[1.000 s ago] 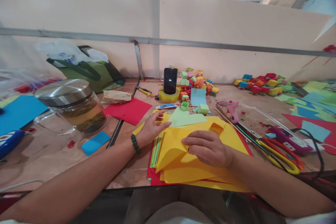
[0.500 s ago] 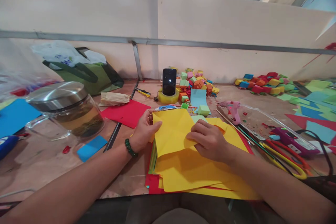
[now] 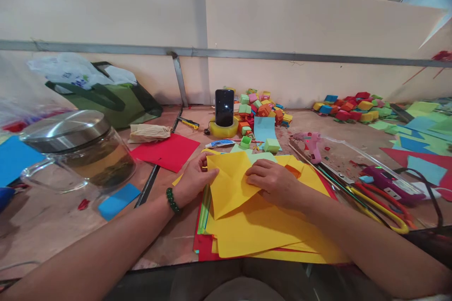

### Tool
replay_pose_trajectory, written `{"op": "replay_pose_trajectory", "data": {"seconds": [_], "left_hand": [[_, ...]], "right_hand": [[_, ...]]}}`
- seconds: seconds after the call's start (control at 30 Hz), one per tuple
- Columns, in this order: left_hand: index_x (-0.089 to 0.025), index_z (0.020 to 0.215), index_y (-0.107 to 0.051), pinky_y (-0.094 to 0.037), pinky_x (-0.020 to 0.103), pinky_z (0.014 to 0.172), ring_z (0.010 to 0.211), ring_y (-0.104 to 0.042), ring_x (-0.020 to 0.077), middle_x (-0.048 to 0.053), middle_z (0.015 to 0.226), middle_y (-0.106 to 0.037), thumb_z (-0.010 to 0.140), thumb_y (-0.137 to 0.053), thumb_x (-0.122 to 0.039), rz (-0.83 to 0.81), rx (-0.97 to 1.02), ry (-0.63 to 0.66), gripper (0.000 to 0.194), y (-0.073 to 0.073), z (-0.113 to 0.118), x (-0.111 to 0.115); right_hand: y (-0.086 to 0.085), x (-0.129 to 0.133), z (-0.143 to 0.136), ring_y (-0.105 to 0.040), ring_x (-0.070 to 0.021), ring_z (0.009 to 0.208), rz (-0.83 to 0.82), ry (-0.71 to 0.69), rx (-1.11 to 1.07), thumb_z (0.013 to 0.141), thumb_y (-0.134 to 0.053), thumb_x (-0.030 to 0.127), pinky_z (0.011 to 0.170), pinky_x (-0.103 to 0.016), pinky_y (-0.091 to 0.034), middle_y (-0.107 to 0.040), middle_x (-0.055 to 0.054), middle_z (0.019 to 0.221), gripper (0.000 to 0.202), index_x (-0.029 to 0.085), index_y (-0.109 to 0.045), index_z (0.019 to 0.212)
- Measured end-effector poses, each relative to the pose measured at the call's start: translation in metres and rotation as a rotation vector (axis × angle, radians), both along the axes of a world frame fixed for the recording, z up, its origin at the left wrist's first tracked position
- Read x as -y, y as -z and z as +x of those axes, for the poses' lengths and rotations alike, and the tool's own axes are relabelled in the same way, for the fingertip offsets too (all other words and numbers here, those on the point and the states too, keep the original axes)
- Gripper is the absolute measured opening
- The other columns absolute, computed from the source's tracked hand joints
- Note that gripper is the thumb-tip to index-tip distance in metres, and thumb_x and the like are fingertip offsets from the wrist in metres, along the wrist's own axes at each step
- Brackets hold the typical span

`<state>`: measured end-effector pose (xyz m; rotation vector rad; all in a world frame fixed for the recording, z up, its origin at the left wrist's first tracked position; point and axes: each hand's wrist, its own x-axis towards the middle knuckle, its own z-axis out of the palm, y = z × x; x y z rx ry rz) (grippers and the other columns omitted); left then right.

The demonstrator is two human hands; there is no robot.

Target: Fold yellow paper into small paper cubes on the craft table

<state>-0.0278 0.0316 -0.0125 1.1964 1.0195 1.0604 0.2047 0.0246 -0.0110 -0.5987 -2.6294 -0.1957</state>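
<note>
A creased yellow paper square (image 3: 228, 186) is held between my two hands, above a stack of coloured sheets. My left hand (image 3: 196, 176) pinches its left edge, thumb in front and fingers partly behind. At the right side of the square, my right hand (image 3: 270, 178) has its fingers curled on the paper; the thumb is hidden. Beneath lies the stack of yellow sheets (image 3: 254, 237), with red and green edges showing at its left side. A folded yellow piece with an orange inside (image 3: 294, 170) rests beyond my right hand.
Left stand a glass tea jug (image 3: 102, 160) and a green bag (image 3: 116, 103). Ahead, a phone (image 3: 224, 108) leans on a tape roll (image 3: 223, 129) before a pile of paper cubes (image 3: 263, 110). Scissors (image 3: 381, 202), a pink glue gun (image 3: 312, 148) and a purple device (image 3: 391, 186) lie right.
The yellow square has tilted, its lower corner now pointing further down and its creases showing more. My right hand has shifted slightly left and flattened on it. The whole view has moved a little.
</note>
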Motion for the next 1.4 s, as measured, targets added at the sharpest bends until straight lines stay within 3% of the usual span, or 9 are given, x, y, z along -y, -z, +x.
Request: {"op": "replay_pose_trajectory", "data": {"seconds": [0.13, 0.2, 0.33, 0.47, 0.6, 0.67, 0.83, 1.07, 1.4], "left_hand": [[-0.015, 0.109, -0.055, -0.030, 0.018, 0.047, 0.050, -0.040, 0.0075, -0.011, 0.056, -0.039, 0.060, -0.069, -0.025, 0.125, -0.266, 0.000, 0.052, 0.007, -0.003, -0.002], [-0.014, 0.120, -0.051, -0.026, 0.018, 0.045, 0.048, -0.033, 0.0070, -0.012, 0.056, -0.033, 0.065, -0.063, -0.022, 0.159, -0.386, 0.036, 0.057, 0.009, -0.003, 0.000], [-0.017, 0.131, -0.048, -0.041, 0.024, 0.059, 0.064, -0.051, 0.0132, -0.004, 0.070, -0.052, 0.068, -0.059, -0.019, 0.327, -0.629, 0.008, 0.065, 0.007, -0.001, 0.008], [-0.018, 0.109, -0.068, -0.039, 0.041, 0.096, 0.109, -0.052, 0.0273, 0.012, 0.111, -0.061, 0.081, -0.052, -0.032, 0.638, -0.688, -0.104, 0.035, -0.003, -0.006, 0.016], [-0.020, 0.110, -0.068, -0.042, 0.037, 0.088, 0.092, -0.059, 0.0244, 0.010, 0.101, -0.068, 0.082, -0.054, -0.045, 0.719, -0.600, 0.168, 0.040, -0.004, -0.011, 0.020], [-0.020, 0.117, -0.063, -0.044, 0.032, 0.077, 0.080, -0.059, 0.0207, 0.006, 0.090, -0.068, 0.073, -0.065, -0.044, 0.632, -0.622, 0.150, 0.051, 0.000, -0.009, 0.019], [-0.012, 0.125, -0.049, -0.031, 0.021, 0.047, 0.049, -0.043, 0.0114, -0.008, 0.055, -0.047, 0.074, -0.057, -0.034, 0.241, -0.597, 0.049, 0.056, 0.008, 0.001, 0.010], [-0.013, 0.119, -0.056, -0.028, 0.022, 0.049, 0.052, -0.041, 0.0113, -0.009, 0.056, -0.041, 0.072, -0.057, -0.027, 0.312, -0.746, 0.038, 0.049, 0.007, 0.003, 0.006], [-0.018, 0.129, -0.051, -0.028, 0.024, 0.053, 0.054, -0.042, 0.0123, -0.007, 0.060, -0.044, 0.075, -0.055, -0.026, 0.373, -0.866, 0.082, 0.054, 0.009, 0.002, 0.009]], "right_hand": [[-0.007, 0.010, 0.000, -0.063, -0.0179, 0.082, -0.322, -0.113, -0.073, 0.073, -0.058, 0.010, 0.071, -0.028, -0.050, -0.072, -0.009, 0.091, 0.014, 0.017, -0.066, 0.082], [-0.009, 0.012, 0.000, -0.063, -0.0160, 0.077, -0.469, -0.058, -0.109, 0.078, -0.057, 0.014, 0.069, -0.025, -0.050, -0.072, -0.007, 0.084, 0.013, 0.018, -0.067, 0.084], [-0.011, 0.005, 0.005, -0.060, -0.0145, 0.068, -0.647, 0.174, -0.117, 0.081, -0.055, 0.020, 0.062, -0.023, -0.046, -0.071, -0.006, 0.077, 0.014, 0.016, -0.068, 0.080], [-0.013, -0.005, 0.008, -0.059, -0.0151, 0.069, -0.875, 0.231, -0.144, 0.080, -0.055, 0.026, 0.061, -0.023, -0.044, -0.070, -0.004, 0.077, 0.017, 0.015, -0.067, 0.079], [-0.014, -0.009, 0.009, -0.055, -0.0140, 0.062, -1.013, 0.284, -0.167, 0.077, -0.057, 0.034, 0.055, -0.022, -0.039, -0.066, -0.001, 0.069, 0.023, 0.014, -0.066, 0.073], [-0.014, -0.009, 0.008, -0.054, -0.0134, 0.060, -1.036, 0.313, -0.193, 0.075, -0.058, 0.036, 0.052, -0.022, -0.037, -0.064, 0.000, 0.067, 0.024, 0.014, -0.066, 0.072], [-0.014, -0.009, 0.007, -0.053, -0.0136, 0.061, -0.967, 0.397, -0.160, 0.074, -0.057, 0.032, 0.052, -0.023, -0.036, -0.064, -0.001, 0.068, 0.021, 0.014, -0.067, 0.076], [-0.013, -0.008, -0.001, -0.060, -0.0252, 0.096, -0.786, 0.684, -0.134, 0.072, -0.065, 0.050, 0.075, -0.032, -0.044, -0.060, -0.012, 0.123, 0.063, 0.018, -0.054, 0.125], [-0.010, -0.014, -0.007, -0.059, -0.0224, 0.088, -0.754, 0.704, -0.055, 0.058, -0.076, 0.043, 0.069, -0.028, -0.042, -0.064, -0.007, 0.097, 0.042, 0.018, -0.061, 0.088]]}}
